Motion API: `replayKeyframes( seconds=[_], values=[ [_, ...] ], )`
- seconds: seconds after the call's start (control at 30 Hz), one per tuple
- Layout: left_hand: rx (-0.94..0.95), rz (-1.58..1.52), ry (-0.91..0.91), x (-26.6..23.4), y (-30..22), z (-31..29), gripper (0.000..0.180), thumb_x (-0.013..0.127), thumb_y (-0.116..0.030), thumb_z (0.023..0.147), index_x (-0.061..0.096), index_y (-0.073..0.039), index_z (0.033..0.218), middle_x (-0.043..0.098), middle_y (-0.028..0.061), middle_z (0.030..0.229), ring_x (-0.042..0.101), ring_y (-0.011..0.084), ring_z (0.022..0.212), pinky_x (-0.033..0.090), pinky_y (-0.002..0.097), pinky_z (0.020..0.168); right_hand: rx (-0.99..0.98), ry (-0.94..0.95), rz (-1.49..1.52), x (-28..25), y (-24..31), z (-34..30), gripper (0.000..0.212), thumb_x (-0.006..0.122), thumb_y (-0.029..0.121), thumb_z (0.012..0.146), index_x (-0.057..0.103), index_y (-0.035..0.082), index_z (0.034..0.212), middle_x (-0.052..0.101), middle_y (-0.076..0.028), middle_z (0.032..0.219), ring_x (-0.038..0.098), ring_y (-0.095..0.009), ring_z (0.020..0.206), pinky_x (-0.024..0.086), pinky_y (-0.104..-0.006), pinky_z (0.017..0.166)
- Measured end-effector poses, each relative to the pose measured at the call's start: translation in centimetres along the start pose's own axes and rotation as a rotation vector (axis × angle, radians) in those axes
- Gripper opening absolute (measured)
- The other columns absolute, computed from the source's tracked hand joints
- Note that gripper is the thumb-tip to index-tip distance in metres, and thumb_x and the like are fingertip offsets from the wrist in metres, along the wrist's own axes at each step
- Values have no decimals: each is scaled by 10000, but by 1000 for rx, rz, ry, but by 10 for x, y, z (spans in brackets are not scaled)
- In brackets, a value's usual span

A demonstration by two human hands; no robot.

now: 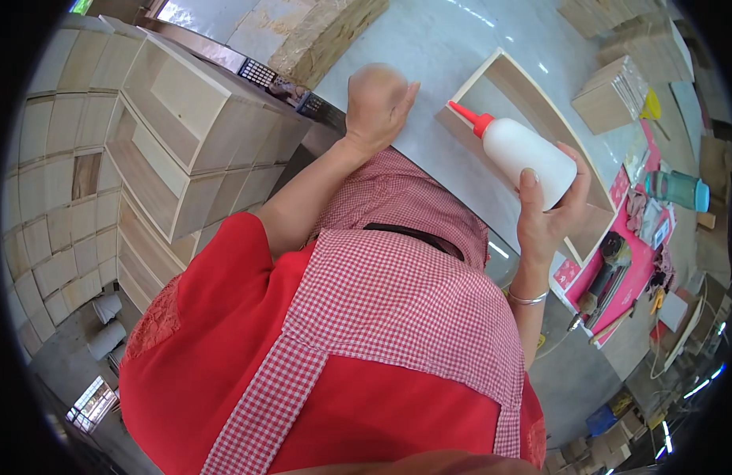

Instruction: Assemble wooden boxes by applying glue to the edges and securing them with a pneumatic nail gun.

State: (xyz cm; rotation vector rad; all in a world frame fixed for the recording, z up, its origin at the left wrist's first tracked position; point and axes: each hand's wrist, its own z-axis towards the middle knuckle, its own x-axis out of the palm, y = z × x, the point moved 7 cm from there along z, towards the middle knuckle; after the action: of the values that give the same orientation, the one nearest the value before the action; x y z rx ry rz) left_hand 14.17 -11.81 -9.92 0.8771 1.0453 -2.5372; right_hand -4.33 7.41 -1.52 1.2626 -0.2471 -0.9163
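Observation:
My right hand [546, 222] is wrapped round a white squeeze bottle [530, 157] with a red pointed nozzle [469, 118]. The bottle is tilted, its nozzle pointing to the upper left, over a shallow rectangular wooden frame [540, 94] on the pale table [397, 47]. Left of the frame, my left hand [378, 111] is held over the table's near edge, apart from the frame. Motion smears its fingers, so I cannot tell whether they hold anything.
Stacked wooden boxes [215, 131] rise at the left. A wrapped board stack [326, 43] lies at the table's far left. Thin panels [611, 95] are piled at the far right. Near them are a teal jar [677, 190] and tools on a pink sheet [619, 285].

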Motion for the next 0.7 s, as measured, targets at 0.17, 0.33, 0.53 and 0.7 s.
replayKeyframes(
  seconds=[0.17,0.33,0.53,0.7],
  values=[
    [29,-5,-27,-2,-4,1,223,680,-220,867,568,-79,735,576,43,798,534,263,814,375,392,721,2,-9,-31,2,3,4,490,740,164,856,499,27,1259,597,-96,1109,619,-166,947,557,-248,648],
    [50,-15,-49,-4,-6,2,228,667,-202,874,544,-71,734,555,54,775,523,266,780,367,381,703,43,-45,-8,2,8,13,508,769,132,824,501,5,1237,572,-96,1121,594,-168,984,512,-280,796],
    [39,-18,-27,-5,-9,2,225,667,-199,871,546,-70,732,555,51,775,526,260,788,368,378,711,57,-106,11,1,0,26,506,784,134,817,506,-7,1216,572,-98,1109,593,-171,980,503,-299,853],
    [49,-12,-26,-5,-8,2,224,667,-196,871,553,-69,727,560,49,780,529,256,794,369,374,715,23,-165,-34,0,-6,46,498,791,154,817,513,-9,1197,578,-105,1105,600,-179,974,508,-302,837]
  ],
)
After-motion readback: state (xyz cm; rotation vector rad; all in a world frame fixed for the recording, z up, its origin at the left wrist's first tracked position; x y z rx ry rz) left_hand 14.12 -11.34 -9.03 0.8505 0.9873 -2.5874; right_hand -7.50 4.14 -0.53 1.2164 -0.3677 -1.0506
